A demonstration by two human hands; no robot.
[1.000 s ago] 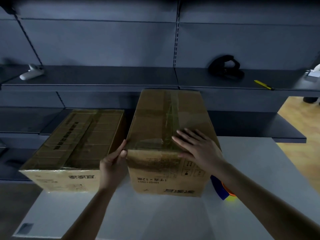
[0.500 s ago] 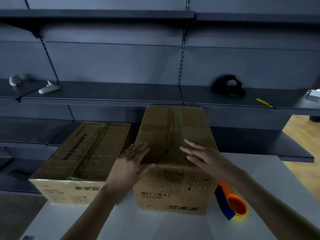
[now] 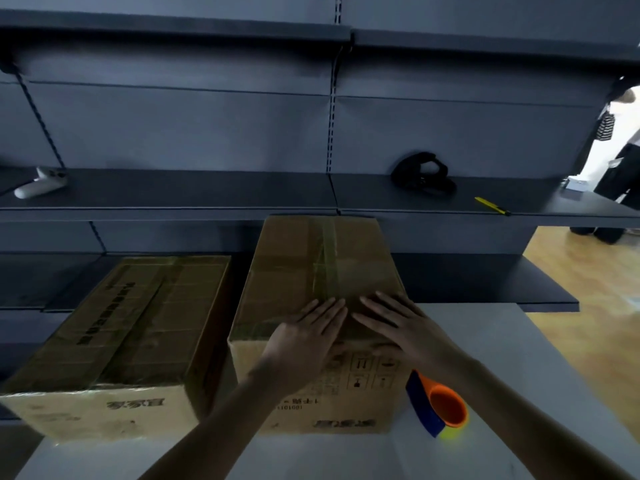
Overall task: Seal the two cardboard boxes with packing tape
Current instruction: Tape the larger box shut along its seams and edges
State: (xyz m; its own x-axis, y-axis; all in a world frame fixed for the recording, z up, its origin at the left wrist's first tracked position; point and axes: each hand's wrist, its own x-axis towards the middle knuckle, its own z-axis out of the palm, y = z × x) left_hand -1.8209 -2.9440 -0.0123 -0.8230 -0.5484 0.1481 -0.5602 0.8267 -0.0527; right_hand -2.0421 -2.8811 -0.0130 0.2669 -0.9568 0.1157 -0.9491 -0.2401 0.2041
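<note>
Two brown cardboard boxes stand side by side on a white table point(image 3: 485, 341). The right box point(image 3: 322, 258) is taller and has clear tape along its top seam and across its near edge. My left hand point(image 3: 308, 337) and my right hand point(image 3: 398, 323) lie flat on the near end of its top, fingers straight, fingertips almost meeting at the tape. The left box point(image 3: 138, 317) is lower, with tape over its top. A tape dispenser point(image 3: 436, 408) in orange and blue lies on the table against the right box's near right corner.
Dark metal shelves point(image 3: 207, 192) run behind the table. On the shelf lie a white controller point(image 3: 40, 183), a black device point(image 3: 422, 174) and a yellow knife point(image 3: 491, 206). A person point(image 3: 620, 140) stands at the far right on the wooden floor.
My left hand has moved from the box's left side up onto its top. Both hands have come together flat at the near end of the tape. The view has tilted up.
</note>
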